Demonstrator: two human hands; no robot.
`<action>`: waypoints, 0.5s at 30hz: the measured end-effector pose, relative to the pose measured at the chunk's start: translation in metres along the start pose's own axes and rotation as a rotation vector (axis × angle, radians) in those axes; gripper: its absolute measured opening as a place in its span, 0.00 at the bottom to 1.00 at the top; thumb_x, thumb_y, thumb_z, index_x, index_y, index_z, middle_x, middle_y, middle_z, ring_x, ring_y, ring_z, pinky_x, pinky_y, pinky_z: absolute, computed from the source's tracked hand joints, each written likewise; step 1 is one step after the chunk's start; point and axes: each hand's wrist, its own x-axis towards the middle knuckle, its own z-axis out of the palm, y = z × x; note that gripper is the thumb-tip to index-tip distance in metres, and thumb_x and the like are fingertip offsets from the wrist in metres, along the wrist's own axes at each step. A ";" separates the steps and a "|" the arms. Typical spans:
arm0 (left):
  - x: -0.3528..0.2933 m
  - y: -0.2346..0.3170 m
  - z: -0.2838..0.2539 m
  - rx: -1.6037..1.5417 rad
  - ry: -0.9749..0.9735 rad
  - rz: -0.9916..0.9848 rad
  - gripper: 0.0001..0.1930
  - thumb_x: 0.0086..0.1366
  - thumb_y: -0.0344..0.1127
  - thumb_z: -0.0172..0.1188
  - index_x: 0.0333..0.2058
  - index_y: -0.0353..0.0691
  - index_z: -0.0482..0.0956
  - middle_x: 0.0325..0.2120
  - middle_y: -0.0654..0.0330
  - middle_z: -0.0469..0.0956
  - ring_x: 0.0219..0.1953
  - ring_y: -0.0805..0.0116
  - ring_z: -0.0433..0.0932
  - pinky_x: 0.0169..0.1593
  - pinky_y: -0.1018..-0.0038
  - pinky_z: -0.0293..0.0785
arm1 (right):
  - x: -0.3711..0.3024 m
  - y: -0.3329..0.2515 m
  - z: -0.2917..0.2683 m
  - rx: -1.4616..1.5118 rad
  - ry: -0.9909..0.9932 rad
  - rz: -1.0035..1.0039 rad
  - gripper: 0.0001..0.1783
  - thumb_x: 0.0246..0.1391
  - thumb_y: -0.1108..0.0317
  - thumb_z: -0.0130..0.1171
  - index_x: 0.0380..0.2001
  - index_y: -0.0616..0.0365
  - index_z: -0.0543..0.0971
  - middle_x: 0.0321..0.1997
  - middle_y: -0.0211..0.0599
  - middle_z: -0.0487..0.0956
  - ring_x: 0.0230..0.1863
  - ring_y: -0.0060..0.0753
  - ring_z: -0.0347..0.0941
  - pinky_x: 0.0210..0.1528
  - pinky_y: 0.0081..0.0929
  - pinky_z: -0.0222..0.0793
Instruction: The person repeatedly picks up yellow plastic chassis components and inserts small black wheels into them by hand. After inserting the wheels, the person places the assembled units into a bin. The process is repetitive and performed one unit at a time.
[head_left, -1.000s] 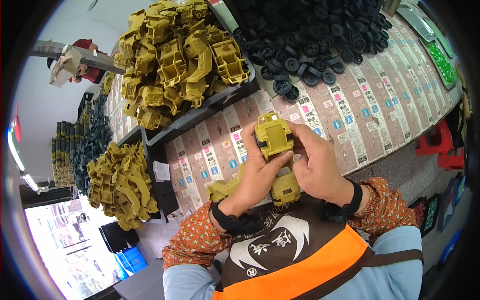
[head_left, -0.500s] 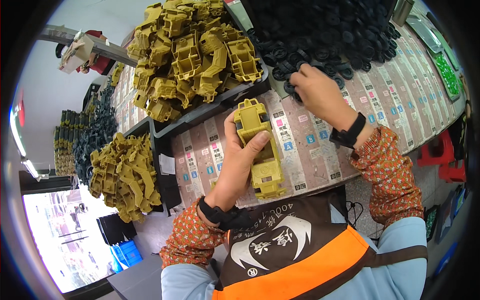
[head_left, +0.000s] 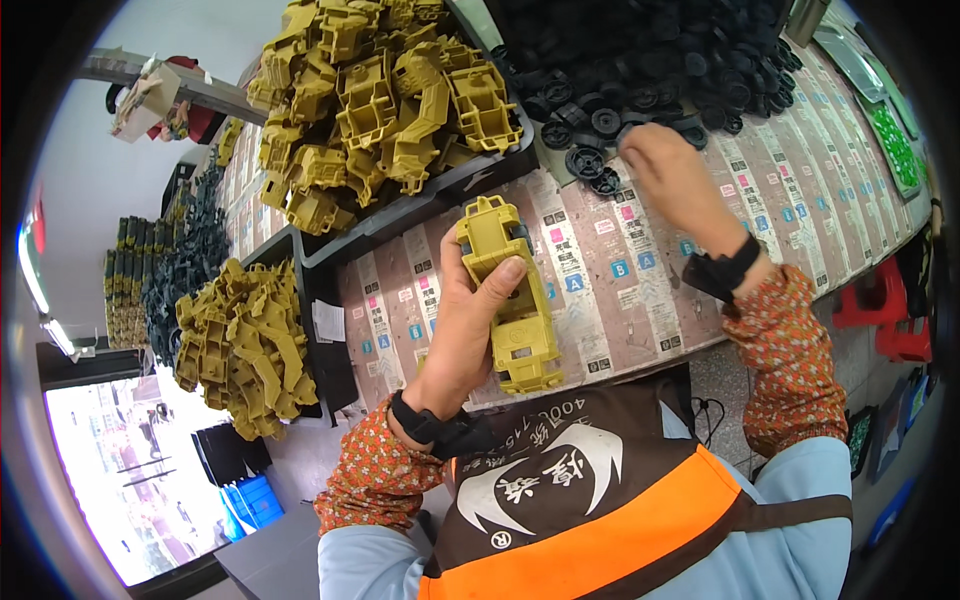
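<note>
The left hand is clamped around a mustard-yellow, moulded plastic toy vehicle body, thumb across its upper face and fingers under its far flank. The body is held above the near edge of the bench, with dark pieces showing near its far end. The right hand is well apart from the left, its fingertips bunched beside a heap of round black plastic wheels; whether they pinch a wheel cannot be told.

The body should be light and stiff, with little give, and perhaps a little slick on its smooth faces. Its thin edges look like the weaker parts, so the middle, gripped across both flanks, seems the sound place to hold it.

Beyond the left hand, a black plastic tray is heaped above its rim with similar yellow bodies. A second black container, nearer the person's left, holds another mound of yellow parts. At the far right, a shallow tray contains small bright-green pieces.
</note>
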 end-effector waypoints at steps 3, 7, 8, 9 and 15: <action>-0.003 -0.001 -0.007 -0.045 0.045 -0.027 0.32 0.71 0.34 0.66 0.66 0.50 0.57 0.51 0.63 0.74 0.50 0.72 0.76 0.53 0.69 0.80 | -0.012 0.004 -0.021 -0.023 -0.103 0.212 0.08 0.61 0.70 0.55 0.38 0.62 0.80 0.36 0.46 0.80 0.42 0.54 0.77 0.48 0.45 0.74; 0.001 -0.003 0.002 -0.014 -0.005 -0.047 0.32 0.71 0.34 0.66 0.66 0.51 0.57 0.51 0.64 0.74 0.51 0.73 0.76 0.53 0.69 0.80 | -0.015 -0.001 -0.009 -0.059 -0.089 0.231 0.09 0.60 0.66 0.58 0.36 0.62 0.80 0.38 0.47 0.79 0.45 0.54 0.77 0.49 0.45 0.74; 0.001 -0.004 0.004 -0.008 -0.008 -0.046 0.32 0.71 0.34 0.66 0.66 0.51 0.57 0.51 0.63 0.74 0.51 0.73 0.76 0.54 0.69 0.80 | -0.011 -0.011 -0.001 -0.080 -0.096 0.197 0.09 0.59 0.67 0.60 0.37 0.62 0.79 0.39 0.47 0.79 0.46 0.54 0.77 0.49 0.45 0.74; 0.002 -0.005 0.007 -0.002 -0.016 -0.048 0.32 0.71 0.34 0.66 0.66 0.51 0.57 0.51 0.63 0.74 0.51 0.73 0.76 0.54 0.69 0.80 | -0.008 -0.023 0.006 -0.104 -0.100 0.167 0.09 0.58 0.67 0.61 0.37 0.62 0.79 0.40 0.47 0.78 0.47 0.54 0.76 0.49 0.46 0.75; -0.001 0.002 0.010 -0.103 -0.030 -0.040 0.30 0.72 0.35 0.64 0.65 0.51 0.58 0.51 0.63 0.73 0.52 0.71 0.77 0.53 0.67 0.81 | -0.009 -0.030 0.018 -0.075 -0.078 0.120 0.17 0.53 0.72 0.66 0.44 0.63 0.73 0.37 0.49 0.78 0.45 0.57 0.77 0.47 0.46 0.76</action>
